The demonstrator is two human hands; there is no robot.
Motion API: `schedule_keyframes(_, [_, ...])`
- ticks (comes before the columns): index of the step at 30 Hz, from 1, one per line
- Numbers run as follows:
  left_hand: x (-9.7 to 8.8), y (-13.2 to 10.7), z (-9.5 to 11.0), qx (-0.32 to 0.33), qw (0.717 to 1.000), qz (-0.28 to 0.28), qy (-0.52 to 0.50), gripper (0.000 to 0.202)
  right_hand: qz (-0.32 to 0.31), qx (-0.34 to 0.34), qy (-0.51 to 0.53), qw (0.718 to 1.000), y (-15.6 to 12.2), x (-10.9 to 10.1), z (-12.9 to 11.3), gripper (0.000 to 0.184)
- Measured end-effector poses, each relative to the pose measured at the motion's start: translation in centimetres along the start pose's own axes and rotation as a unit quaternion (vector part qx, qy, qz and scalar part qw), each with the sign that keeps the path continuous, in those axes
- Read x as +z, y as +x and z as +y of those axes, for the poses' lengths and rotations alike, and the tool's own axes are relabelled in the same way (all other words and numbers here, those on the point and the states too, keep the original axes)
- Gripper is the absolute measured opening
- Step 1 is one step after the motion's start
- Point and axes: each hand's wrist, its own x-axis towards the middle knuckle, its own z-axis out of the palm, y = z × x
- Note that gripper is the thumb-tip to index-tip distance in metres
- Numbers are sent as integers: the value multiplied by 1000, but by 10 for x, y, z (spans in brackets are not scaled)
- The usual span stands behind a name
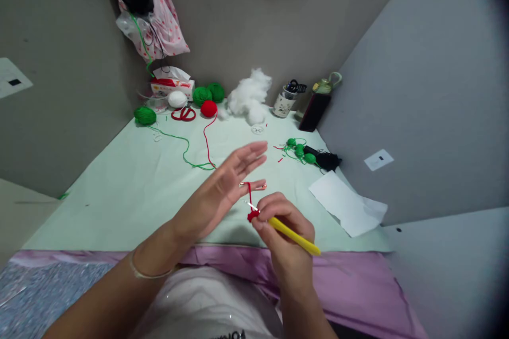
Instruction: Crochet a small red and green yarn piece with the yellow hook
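Observation:
My right hand (284, 225) is closed on a yellow-handled crochet hook (294, 236) and pinches a tiny red crochet piece (253, 215) at its tip. My left hand (225, 188) is held open above the table, fingers stretched out, with the red yarn strand (249, 190) looped over one finger. That strand runs back across the pale green table cover (119, 190) to a red yarn ball (209, 109).
At the back stand green yarn balls (209, 94), a white ball (177, 99), red scissors (183, 114), a tissue box (172, 84), stuffing (250, 96), a cup of tools (284, 101) and a bottle (316, 105). Small green crochet pieces (301, 151) and white paper (345, 203) lie at right.

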Motion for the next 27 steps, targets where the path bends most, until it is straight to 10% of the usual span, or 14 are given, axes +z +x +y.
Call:
schedule_keyframes(4, [1, 17, -6, 113, 987, 111, -7, 75, -7, -20, 44, 999, 0, -1, 2, 21])
schedule_keyframes(10, [-6, -2, -26, 160, 913, 51, 371, 43, 42, -33, 36, 998, 6, -5, 7, 19])
schedule_keyframes(16, [3, -16, -33, -55, 985, 122, 108, 30, 56, -19, -19, 998, 5, 3, 4, 17])
schedule_keyframes(27, [4, -17, -28, -75, 989, 129, 22, 38, 63, 41, 35, 997, 3, -1, 11, 6])
